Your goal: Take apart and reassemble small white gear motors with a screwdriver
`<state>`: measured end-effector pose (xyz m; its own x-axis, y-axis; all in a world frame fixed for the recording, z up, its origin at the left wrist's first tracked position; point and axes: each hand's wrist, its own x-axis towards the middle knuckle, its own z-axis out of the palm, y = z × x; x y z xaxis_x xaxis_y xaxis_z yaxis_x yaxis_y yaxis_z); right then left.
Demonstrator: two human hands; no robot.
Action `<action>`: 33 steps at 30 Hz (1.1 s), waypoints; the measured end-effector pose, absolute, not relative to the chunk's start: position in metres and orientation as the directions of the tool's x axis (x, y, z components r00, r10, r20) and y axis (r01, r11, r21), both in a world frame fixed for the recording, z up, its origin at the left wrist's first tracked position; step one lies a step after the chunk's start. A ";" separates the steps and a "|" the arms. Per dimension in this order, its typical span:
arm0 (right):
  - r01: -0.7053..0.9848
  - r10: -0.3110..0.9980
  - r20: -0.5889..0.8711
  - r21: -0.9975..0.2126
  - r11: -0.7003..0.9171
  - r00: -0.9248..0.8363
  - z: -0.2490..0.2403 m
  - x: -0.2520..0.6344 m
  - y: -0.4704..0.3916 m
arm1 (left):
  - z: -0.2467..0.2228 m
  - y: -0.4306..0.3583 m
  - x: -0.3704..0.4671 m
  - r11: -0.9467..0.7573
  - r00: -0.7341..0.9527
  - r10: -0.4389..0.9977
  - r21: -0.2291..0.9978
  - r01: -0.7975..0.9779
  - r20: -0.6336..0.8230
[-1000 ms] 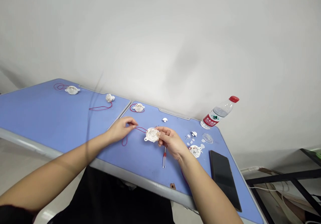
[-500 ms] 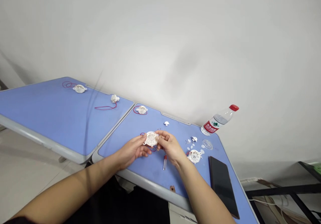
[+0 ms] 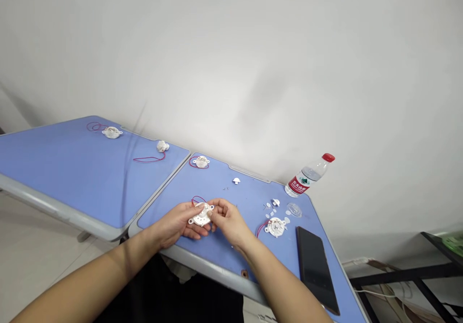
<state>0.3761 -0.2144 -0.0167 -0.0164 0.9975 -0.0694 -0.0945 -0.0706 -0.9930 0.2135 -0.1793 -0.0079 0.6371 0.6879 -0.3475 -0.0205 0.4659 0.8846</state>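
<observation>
Both hands hold one round white plastic piece (image 3: 201, 215) with side lugs, just above the blue tabletop near its front edge. My left hand (image 3: 177, 224) grips its left side, thumb on top and fingers underneath. The thumb and fingers of my right hand (image 3: 226, 219) pinch its right side. A loop of red wire (image 3: 197, 199) shows behind the piece. Right of my hands lies a similar round white piece (image 3: 276, 227) with red wire. Beyond it are a small white cap (image 3: 276, 202), a clear round cover (image 3: 294, 210) and several small white discs.
A water bottle (image 3: 307, 175) with a red cap stands at the back right. A dark phone (image 3: 317, 269) lies along the right edge. More wired round pieces sit further back, one (image 3: 201, 161) on this table and one (image 3: 112, 132) on the left table. Another white cap (image 3: 236, 181) lies near the wall.
My hands have moved left and nearer to me with the round piece, which is now tilted differently. The red-capped clear screwdriver-like item below my right hand is no longer visible.
</observation>
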 end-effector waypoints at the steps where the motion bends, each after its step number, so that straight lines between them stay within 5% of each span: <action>1: -0.090 0.997 -0.069 -0.993 -0.070 -0.018 -0.018 0.376 -0.214 | -0.008 -0.179 0.213 0.460 0.637 0.689 0.888 -0.016 -0.346; 20: 0.034 0.999 -0.050 -0.998 -0.050 0.001 -0.012 0.378 -0.215 | -0.024 -0.189 0.220 0.351 0.522 0.815 0.931 -0.100 -0.251; 24: 0.246 0.974 0.139 -0.965 0.092 0.179 0.022 0.411 -0.221 | -0.020 -0.191 0.220 0.348 0.523 0.812 0.934 -0.077 -0.259; 28: 0.590 0.943 0.288 -0.796 0.138 0.169 0.036 0.441 -0.236 | -0.021 -0.189 0.218 0.375 0.543 0.791 0.924 -0.070 -0.280; 33: 0.943 0.961 0.195 -0.229 0.240 -0.197 0.003 0.441 -0.264 | -0.018 -0.184 0.218 0.393 0.574 0.763 0.918 -0.047 -0.297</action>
